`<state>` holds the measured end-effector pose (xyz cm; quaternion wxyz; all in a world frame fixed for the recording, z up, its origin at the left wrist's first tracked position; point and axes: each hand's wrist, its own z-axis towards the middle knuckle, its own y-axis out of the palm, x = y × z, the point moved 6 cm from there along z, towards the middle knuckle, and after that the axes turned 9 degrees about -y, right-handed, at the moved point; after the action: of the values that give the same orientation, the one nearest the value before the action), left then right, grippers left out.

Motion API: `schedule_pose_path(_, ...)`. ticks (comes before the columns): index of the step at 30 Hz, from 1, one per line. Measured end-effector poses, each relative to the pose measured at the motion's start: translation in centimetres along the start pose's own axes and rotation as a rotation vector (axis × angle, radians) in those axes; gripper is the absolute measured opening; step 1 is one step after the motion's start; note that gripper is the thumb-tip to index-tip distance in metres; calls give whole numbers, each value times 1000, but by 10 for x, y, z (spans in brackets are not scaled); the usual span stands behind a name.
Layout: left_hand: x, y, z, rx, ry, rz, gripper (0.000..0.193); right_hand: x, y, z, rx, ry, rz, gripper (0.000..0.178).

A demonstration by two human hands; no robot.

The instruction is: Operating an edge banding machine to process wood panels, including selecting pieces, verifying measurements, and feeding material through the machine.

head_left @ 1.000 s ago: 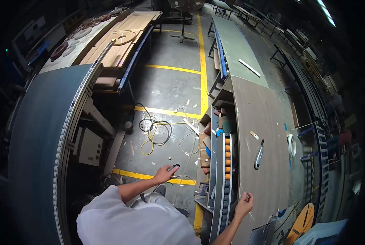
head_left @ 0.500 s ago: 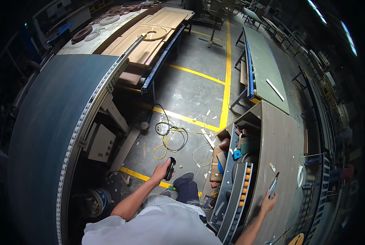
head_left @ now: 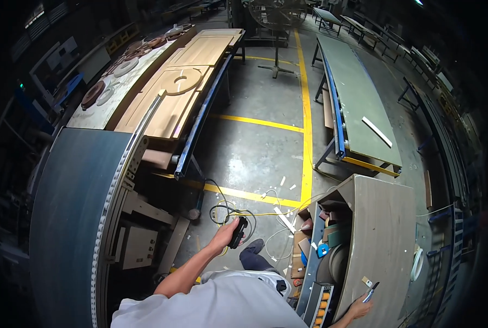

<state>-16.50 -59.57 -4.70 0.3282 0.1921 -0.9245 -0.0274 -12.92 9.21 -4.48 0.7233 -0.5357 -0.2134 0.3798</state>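
Observation:
My left hand (head_left: 222, 237) is closed around a black, blocky handheld object (head_left: 238, 233), held over the floor in front of me; its exact kind is unclear. At the lower right my right hand (head_left: 358, 309) grips a slim silver tool with a dark end (head_left: 370, 294), shaped like a utility knife. The tool is just over the brown top of an open-sided cabinet (head_left: 377, 235). Right by its tip lies a small pale piece with a dark spot (head_left: 367, 281). The fingers of my right hand are partly hidden.
A dark conveyor belt (head_left: 69, 218) runs along my left, leading to wooden door panels (head_left: 162, 115). Black and yellow cables (head_left: 230, 210) coil on the floor ahead. The cabinet holds a blue tape measure (head_left: 323, 250) and assorted tools. Beyond stands a green-topped table (head_left: 358, 104).
I have stepped forward, and the view has tilted up. My left hand still holds the black object, farther ahead. My right hand has lowered the silver tool toward the small piece.

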Motion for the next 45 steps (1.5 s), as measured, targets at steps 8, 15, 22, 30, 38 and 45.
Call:
schedule_pose_path(8,148,31,65,-42,156,-151,58,-100,-12,71,52,308,254,58)
schedule_pose_path(15,208,111,145,-304,48,5,31,-297,-32,93,112,-127,940,37)
schedule_pose_path(22,315,157,244,-358,166,289,38,-547,29,81,-399,-136,1498,19)
schedule_pose_path(30,457,171,356,-368,320,560,62,-795,100,109,-917,67,1459,31)
schedule_pose_path(38,541,183,413,-324,254,466,65,-917,122,146,-1131,52,1455,23)
schedule_pose_path(45,573,221,445,-400,210,672,77,-938,169,203,-1106,128,1519,24)
